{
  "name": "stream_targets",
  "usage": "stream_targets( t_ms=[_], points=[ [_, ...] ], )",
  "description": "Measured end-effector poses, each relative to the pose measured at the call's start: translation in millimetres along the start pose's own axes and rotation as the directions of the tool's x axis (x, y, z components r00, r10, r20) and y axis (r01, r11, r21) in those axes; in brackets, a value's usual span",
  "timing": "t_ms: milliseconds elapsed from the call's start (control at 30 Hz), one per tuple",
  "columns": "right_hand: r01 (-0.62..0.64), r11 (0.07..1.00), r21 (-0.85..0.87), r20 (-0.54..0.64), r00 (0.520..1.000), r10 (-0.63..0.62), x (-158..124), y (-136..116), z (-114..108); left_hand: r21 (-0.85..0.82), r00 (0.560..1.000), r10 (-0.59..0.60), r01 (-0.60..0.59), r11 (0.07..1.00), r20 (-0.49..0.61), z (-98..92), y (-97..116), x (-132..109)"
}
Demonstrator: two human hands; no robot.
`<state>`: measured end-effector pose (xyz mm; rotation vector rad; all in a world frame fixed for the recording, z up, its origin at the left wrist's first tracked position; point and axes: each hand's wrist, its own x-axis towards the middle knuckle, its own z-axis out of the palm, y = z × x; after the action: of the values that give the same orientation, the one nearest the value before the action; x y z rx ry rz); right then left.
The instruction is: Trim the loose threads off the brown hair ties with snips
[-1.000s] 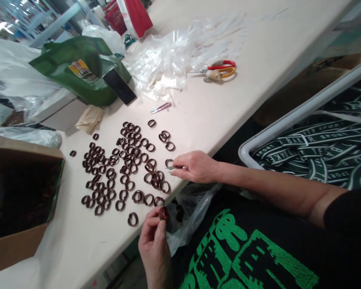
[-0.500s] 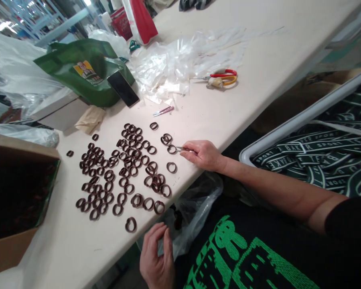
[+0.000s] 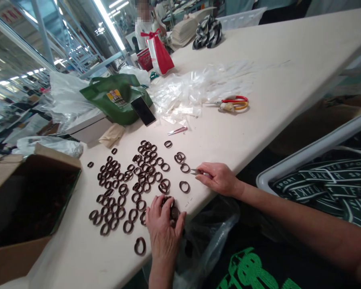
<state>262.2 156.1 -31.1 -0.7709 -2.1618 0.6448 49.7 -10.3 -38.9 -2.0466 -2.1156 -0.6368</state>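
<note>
Many dark brown rings (image 3: 128,226), small loops of band-like material, lie scattered and overlapping on the pale table. My left hand (image 3: 164,220) is over a cluster of them by the near table edge, fingers apart and curved, thumb spread to the right. Several rings show between its thumb and fingers; the palm side is hidden. My right hand (image 3: 216,176) is closed on small thread snips (image 3: 194,171), whose metal blades point left. The blade tips sit just right of one single ring (image 3: 185,167). Another lone ring (image 3: 184,186) lies below them.
A cardboard box (image 3: 57,160) with dark contents stands at left. Behind are a green bag (image 3: 117,104), a phone (image 3: 143,111), pink-handled snips (image 3: 178,130), red-and-yellow scissors (image 3: 234,103) and clear plastic (image 3: 183,92). A bin (image 3: 270,176) of printed straps is at right; a person (image 3: 144,24) stands far back.
My left hand has moved up from beside the table edge onto the ring cluster. The snips in my right hand have drawn slightly away from the ring. The camera view has tilted upward.
</note>
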Motion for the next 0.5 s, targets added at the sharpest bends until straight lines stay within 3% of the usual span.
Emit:
stream_targets(
  t_ms=[267,500],
  points=[
    [-0.01,1.0,-0.015,0.022,1.0,0.011,0.2,0.0,-1.4,-0.128,0.984,-0.166,0.157,0.979,-0.061,-15.4,22.4,-61.1],
    [-0.1,0.995,0.005,0.059,0.993,0.099,1.6,0.0,-2.3,-0.154,0.97,-0.164,0.136,0.979,-0.181,-9.6,34.6,-114.4]
  ],
)
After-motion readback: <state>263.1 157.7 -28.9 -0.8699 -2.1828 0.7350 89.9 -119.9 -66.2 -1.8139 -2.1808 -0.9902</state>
